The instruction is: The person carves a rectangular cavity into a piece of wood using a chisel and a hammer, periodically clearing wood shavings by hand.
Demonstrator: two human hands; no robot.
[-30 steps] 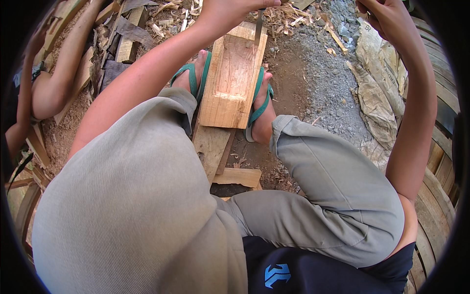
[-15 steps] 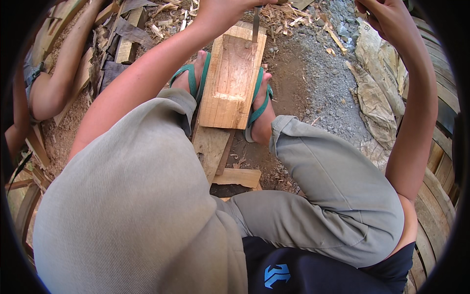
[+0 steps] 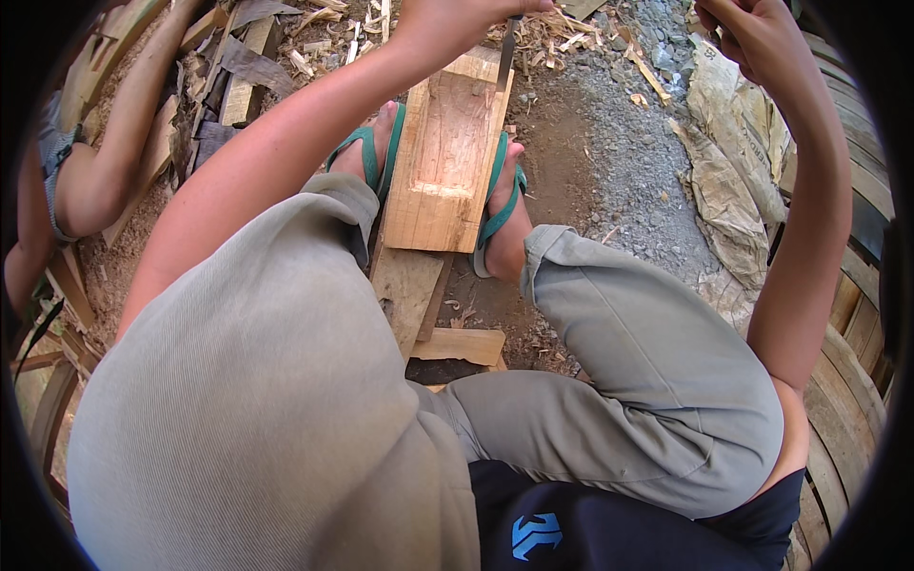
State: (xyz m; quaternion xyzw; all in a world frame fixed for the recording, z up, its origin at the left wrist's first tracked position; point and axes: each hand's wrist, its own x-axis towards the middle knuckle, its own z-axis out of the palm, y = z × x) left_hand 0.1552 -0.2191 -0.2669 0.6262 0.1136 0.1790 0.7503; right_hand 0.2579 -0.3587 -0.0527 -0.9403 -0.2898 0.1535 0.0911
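A pale wooden block [image 3: 419, 217] with a long rectangular hollow cut into its top lies between my feet. My left hand [image 3: 465, 17], partly cut off by the top edge, is closed around a chisel [image 3: 506, 59]. The narrow metal blade points down, its tip at the right edge of the hollow near the far end. Up at the top right, my right hand [image 3: 747, 36] is raised away from the block with its fingers curled. What it grips, if anything, lies outside the picture.
Green flip-flops [image 3: 505, 217] on my feet flank the block, which rests on a plank [image 3: 405, 284]. Wood scraps [image 3: 249, 81] and shavings lie at the far left, near another person's arm [image 3: 133, 124]. A crumpled sack [image 3: 728, 162] lies on gravel at right, beside curved slats [image 3: 847, 409].
The chisel tip has shifted slightly right and toward me along the hollow's edge, my left hand moving with it. My right hand stays raised in nearly the same place.
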